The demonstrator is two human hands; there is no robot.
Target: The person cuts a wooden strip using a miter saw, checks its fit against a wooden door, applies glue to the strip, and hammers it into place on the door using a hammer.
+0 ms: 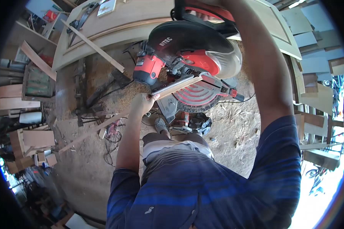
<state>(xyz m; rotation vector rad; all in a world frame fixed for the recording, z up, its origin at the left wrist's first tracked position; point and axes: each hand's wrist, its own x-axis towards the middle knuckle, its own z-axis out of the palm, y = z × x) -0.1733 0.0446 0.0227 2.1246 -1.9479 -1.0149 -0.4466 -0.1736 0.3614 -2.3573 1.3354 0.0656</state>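
A red and black miter saw (195,61) stands in front of me, its black blade guard marked BITEC. My left hand (143,103) is closed around a long, narrow wood strip (177,89), which rests along the metal fence and slants down to the lower left. The strip's far end lies near the middle of the saw, below the guard. At the top of the view, my right hand (201,16) is wrapped round the saw's red handle (218,13); part of that hand is cut off. The blade's teeth are mostly hidden by the guard.
Behind the saw lies a large panelled wooden door (130,36), with a loose wood strip (93,46) angled over its edge. Boards are stacked along both sides. Cables (112,143) lie on the dusty floor (233,129), near my foot (160,124).
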